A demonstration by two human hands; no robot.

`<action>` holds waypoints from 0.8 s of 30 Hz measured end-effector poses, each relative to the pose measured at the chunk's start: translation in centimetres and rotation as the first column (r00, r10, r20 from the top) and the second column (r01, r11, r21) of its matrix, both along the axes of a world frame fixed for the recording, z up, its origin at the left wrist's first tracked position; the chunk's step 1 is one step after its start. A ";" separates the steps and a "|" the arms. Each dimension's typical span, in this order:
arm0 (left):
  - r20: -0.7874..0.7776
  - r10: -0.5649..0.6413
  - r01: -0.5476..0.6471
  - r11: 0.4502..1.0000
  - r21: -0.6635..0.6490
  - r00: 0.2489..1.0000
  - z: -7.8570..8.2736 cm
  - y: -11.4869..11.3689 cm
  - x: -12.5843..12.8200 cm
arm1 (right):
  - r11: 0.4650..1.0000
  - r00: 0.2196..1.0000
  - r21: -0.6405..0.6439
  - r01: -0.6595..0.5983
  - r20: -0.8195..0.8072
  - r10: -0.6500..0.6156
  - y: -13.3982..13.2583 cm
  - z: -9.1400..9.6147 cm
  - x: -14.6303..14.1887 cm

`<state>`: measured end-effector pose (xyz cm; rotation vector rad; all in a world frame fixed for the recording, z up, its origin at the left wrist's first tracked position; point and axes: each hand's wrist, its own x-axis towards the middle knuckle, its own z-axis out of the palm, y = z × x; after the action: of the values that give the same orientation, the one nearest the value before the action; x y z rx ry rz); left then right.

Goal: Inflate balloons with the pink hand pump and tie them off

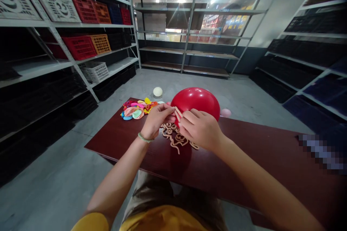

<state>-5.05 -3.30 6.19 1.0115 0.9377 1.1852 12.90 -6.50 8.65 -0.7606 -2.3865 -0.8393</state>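
A large inflated red balloon [200, 101] rests at the far side of the dark red table, just beyond my hands. My left hand [159, 117] is closed in a pinch on one end of a thin tan strip [177, 111], beside the balloon's left edge. My right hand [199, 128] has its fingers curled around the same strip, in front of the balloon. Whether the strip touches the balloon is hidden by my fingers. Under my hands lies a loose heap of curly tan strips [176, 147]. Left of them is a pile of colourful uninflated balloons [137, 110].
The dark red table [244, 155] stretches to the right, where a blurred-out object [322, 151] lies. A pale balloon [157, 91] and a pink balloon [226, 112] appear beyond the table. Shelves with crates [81, 47] stand left; more racks [187, 43] line the back and right.
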 end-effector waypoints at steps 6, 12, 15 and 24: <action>-0.036 -0.013 0.015 0.999 0.048 0.999 -1.0 -0.1 0.4 | 0.994 0.992 0.009 -0.109 -0.065 0.110 0.4 0.1 1.4; -0.024 -0.081 0.083 0.995 0.062 0.996 -1.9 -1.5 0.6 | 0.999 0.978 -0.048 0.014 -0.210 -0.024 1.7 0.0 3.5; 0.005 -0.118 0.117 0.991 0.061 0.993 -2.0 -2.2 0.7 | 0.998 0.987 -0.023 0.063 -0.147 -0.065 2.3 -0.2 3.9; -0.056 -0.267 0.265 0.964 -0.038 0.962 -0.4 -3.4 0.4 | 0.977 0.993 0.180 0.111 0.019 -0.116 2.5 0.6 3.6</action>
<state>-4.68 -6.68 5.83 1.1163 0.8346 0.9175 16.50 -4.04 9.25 -0.8225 -2.2721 -1.1023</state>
